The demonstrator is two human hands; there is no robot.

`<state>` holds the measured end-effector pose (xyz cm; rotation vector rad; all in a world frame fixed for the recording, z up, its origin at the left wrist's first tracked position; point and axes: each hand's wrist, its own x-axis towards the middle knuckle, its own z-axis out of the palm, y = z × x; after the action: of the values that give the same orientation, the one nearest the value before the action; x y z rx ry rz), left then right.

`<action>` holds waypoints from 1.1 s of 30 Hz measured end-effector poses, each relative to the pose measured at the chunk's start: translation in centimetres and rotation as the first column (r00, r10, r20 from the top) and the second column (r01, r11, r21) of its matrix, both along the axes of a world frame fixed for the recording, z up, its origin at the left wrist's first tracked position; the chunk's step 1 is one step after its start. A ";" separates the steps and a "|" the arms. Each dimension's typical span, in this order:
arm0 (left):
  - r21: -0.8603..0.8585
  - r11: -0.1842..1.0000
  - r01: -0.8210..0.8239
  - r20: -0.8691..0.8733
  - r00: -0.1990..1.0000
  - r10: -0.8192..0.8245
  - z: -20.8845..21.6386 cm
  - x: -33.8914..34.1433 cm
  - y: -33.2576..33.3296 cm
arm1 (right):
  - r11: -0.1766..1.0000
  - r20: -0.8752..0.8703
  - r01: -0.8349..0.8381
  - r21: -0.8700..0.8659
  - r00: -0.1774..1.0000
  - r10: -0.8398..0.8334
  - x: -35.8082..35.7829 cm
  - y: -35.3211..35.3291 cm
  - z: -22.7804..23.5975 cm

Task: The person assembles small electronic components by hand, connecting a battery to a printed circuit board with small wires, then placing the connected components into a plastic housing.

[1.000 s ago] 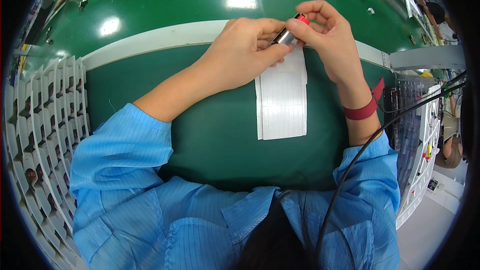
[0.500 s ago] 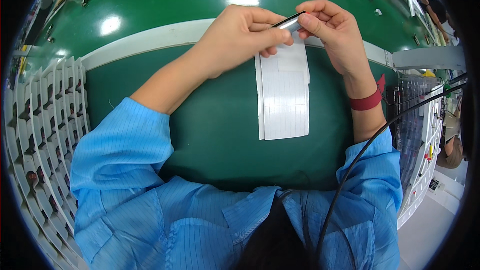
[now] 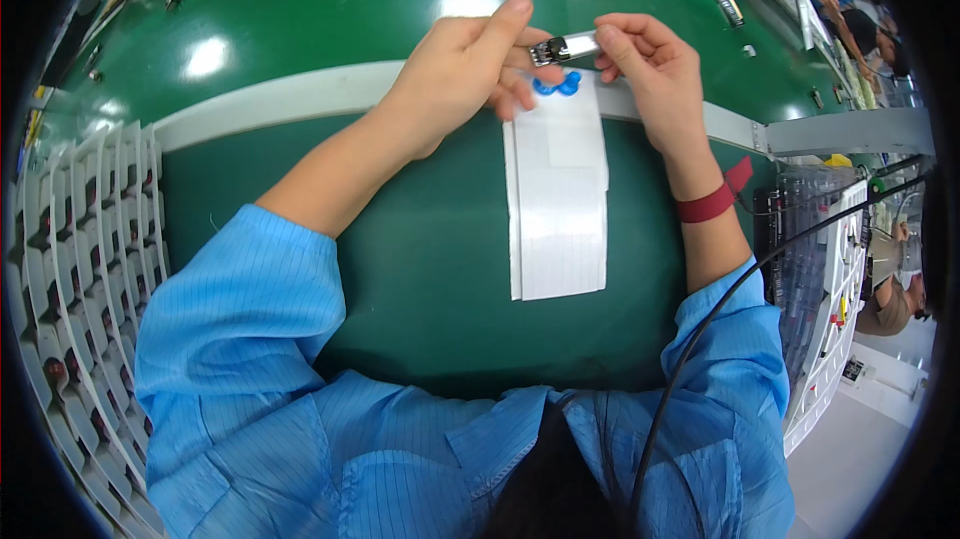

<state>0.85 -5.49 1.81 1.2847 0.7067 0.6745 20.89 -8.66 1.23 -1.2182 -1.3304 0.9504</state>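
Observation:
My right hand pinches the silver end of a small flat silver piece with a black end between thumb and fingers. The black end carries small shiny metal parts and points toward my left hand. That hand is open, thumb raised and fingers apart; its fingers reach around the black end, and I cannot tell whether they touch it. Below the hands lies a stack of long white sheets with faint lines. Several small blue shapes show at its far end, partly beside the left fingertips.
A pale raised rail crosses the green bench behind the sheets. White slotted racks stand at left, white trays at right. A black cable runs over my right arm. Small parts lie on the far bench; people sit at far right.
My left hand has let go of the silver piece and opened, its thumb lifting away. The piece has turned to show its black end. The blue shapes have come into sight.

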 end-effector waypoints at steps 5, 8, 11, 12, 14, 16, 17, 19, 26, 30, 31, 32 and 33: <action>0.085 0.995 -0.052 -0.123 0.990 0.062 -0.3 -0.2 0.8 | 0.962 0.013 0.268 0.058 0.963 -0.269 2.6 3.6 -0.9; 0.206 0.972 -0.112 -0.115 0.984 0.138 -0.8 -0.2 0.8 | 0.960 0.050 0.237 0.147 0.968 -0.247 1.8 3.3 0.0; 0.647 0.724 -0.239 -0.036 0.939 0.342 -0.3 0.3 0.2 | 0.958 0.041 0.133 0.254 0.988 -0.148 -0.6 1.4 1.0; 0.649 0.723 -0.237 -0.045 0.937 0.347 -0.7 0.5 0.3 | 0.950 0.042 0.072 0.305 0.995 -0.089 -1.4 0.8 1.2; 0.557 0.799 -0.227 0.119 0.974 0.194 -1.3 1.0 0.8 | 0.936 0.040 0.058 0.347 0.996 -0.076 -2.0 0.3 1.2; 0.481 0.870 -0.112 -0.008 0.991 0.132 -1.6 0.4 0.9 | 0.921 0.107 0.029 0.389 0.991 -0.076 -2.2 0.3 1.1; 0.485 0.868 -0.108 -0.015 0.991 0.132 -1.8 0.4 1.0 | 0.920 0.091 0.036 0.390 0.993 -0.077 -2.3 0.3 1.0; 0.458 0.882 -0.113 0.007 0.992 0.123 -1.9 0.4 0.9 | 0.920 0.132 0.027 0.391 0.988 -0.086 -2.3 0.4 1.0; 0.525 0.848 -0.065 -0.053 0.993 0.109 -2.0 0.2 0.8 | 0.927 0.206 0.025 0.375 0.972 -0.110 -2.1 0.5 0.7; 0.547 0.836 -0.052 -0.119 0.983 0.139 -1.9 0.4 0.7 | 0.947 0.116 0.040 0.320 0.990 -0.081 -1.9 0.6 0.4; 0.548 0.835 -0.043 -0.149 0.978 0.149 -1.9 0.5 0.7 | 0.958 0.061 0.045 0.284 0.996 -0.065 -1.8 0.7 0.2; 0.552 0.833 -0.040 -0.143 0.979 0.142 -1.9 0.6 0.6 | 0.956 0.066 0.050 0.289 0.995 -0.072 -1.7 0.8 0.0; 0.605 0.793 -0.069 -0.134 0.973 0.187 -2.0 0.8 0.5 | 0.966 0.084 0.059 0.253 0.993 -0.082 -1.5 1.1 -0.3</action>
<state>1.61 -5.02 -0.16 1.9192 0.7694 0.9437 19.41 -7.54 0.89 -1.1174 -1.4238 0.6586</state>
